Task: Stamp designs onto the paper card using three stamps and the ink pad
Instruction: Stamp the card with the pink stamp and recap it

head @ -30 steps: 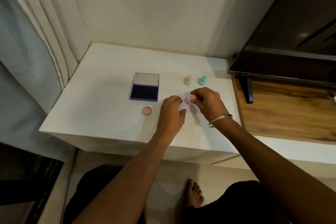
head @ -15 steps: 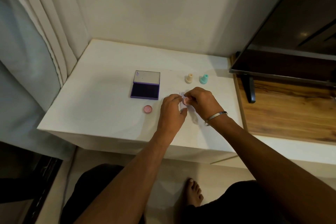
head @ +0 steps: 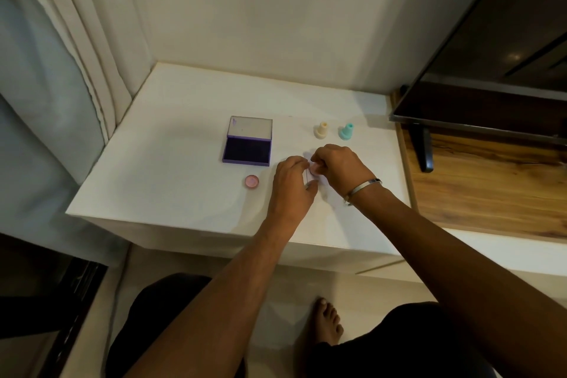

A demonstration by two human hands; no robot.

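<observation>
Both hands meet at the right-centre of the white table. The right hand pinches a pink stamp between its fingertips, pressed down on the paper card. The left hand lies curled on the card's left edge, holding it flat; the card is mostly hidden under the hands. The ink pad sits open just left of the hands, lid tipped back. A pink cap lies in front of it, apart from the left hand. A cream stamp and a teal stamp stand upright behind the hands, near each other. The left half of the table is bare; the near edge is close to the wrists. A dark screen overhangs the right edge.
</observation>
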